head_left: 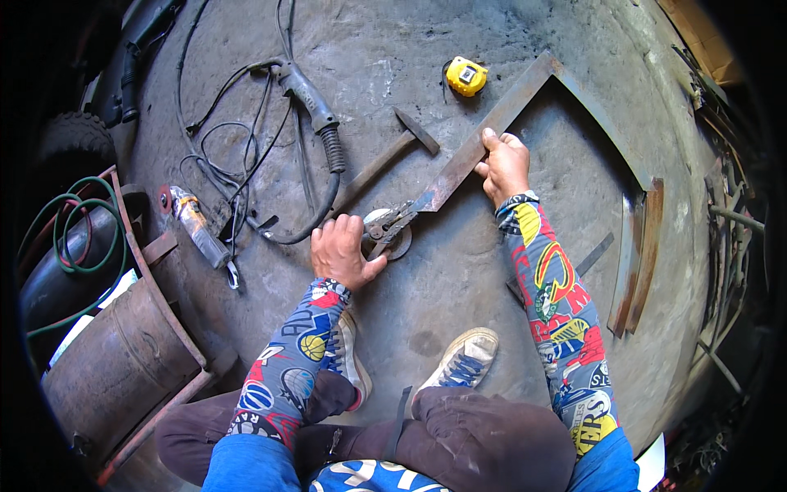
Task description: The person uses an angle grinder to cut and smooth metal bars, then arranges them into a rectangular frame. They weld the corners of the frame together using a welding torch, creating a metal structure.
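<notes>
My left hand (348,250) is closed around a grey metal tool that looks like locking pliers (392,220). Its jaws meet the near end of an L-shaped steel frame (459,168). A round metal part shows under the tool, partly hidden. My right hand (504,166) pinches the frame's near arm, thumb on top and other fingers curled at the edge. From there the frame runs to a far corner and bends away to the right. A hammer (385,156) lies just beyond my left hand. The yellow tape measure (466,76) sits beyond the frame.
An electrode holder (307,98) with tangled cables lies at the far left. Nearer is an angle grinder (197,225). Rusty steel strips (643,262) lie at right, near scrap metal (725,221). At left stands a rusty cylinder (119,348) by green hose (115,213).
</notes>
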Demonstrator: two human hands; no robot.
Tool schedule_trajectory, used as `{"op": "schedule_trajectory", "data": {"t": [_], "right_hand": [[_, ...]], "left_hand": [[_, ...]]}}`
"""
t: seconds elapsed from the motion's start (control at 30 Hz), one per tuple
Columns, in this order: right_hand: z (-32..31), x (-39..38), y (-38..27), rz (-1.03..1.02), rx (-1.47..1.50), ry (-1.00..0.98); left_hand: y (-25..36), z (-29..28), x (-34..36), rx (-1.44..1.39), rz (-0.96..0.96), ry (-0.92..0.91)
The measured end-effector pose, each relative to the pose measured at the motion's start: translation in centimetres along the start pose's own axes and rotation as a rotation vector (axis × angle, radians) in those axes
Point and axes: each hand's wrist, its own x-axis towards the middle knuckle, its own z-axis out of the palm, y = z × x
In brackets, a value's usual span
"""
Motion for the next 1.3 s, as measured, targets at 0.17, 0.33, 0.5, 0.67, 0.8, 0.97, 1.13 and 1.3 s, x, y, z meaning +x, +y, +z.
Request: {"op": "schedule_trajectory", "data": {"t": [0.17,0.33,0.5,0.67,0.8,0.97,1.13,1.3], "right_hand": [[-0.1,-1.4,0.9,0.041,-0.028,-0.035],[0.1,-1.8,3.1,-0.014,-0.086,-0.060],[0.5,-2.5,3.5,-0.069,0.028,-0.018],[-1.0,-3.4,3.5,0.021,-0.179,0.052],[-1.8,-3.7,4.4,-0.023,-0.135,0.057],[-2.9,-4.6,5.4,0.092,-0.122,0.048],[-4.6,-7.2,3.1,-0.088,-0.592,0.083],[-4.2,-9.7,-1.3,-0.590,-0.351,0.288]], "left_hand": [[-0.9,-0.4,0.1,0.026,0.058,-0.101],[-0.4,-2.4,-0.1,0.084,-0.009,-0.199],[-1.5,-7.0,1.9,-0.194,0.016,0.089],[-8.1,-5.0,17.1,-0.393,-0.524,0.299],[-12.8,-0.6,25.1,-0.195,-0.742,0.270],[-12.0,-2.4,25.4,-0.712,-0.870,0.181],[-2.2,-11.8,19.1,-1.081,-0.551,-0.154],[8.2,-13.7,18.0,-1.164,-0.328,-0.512]]}}
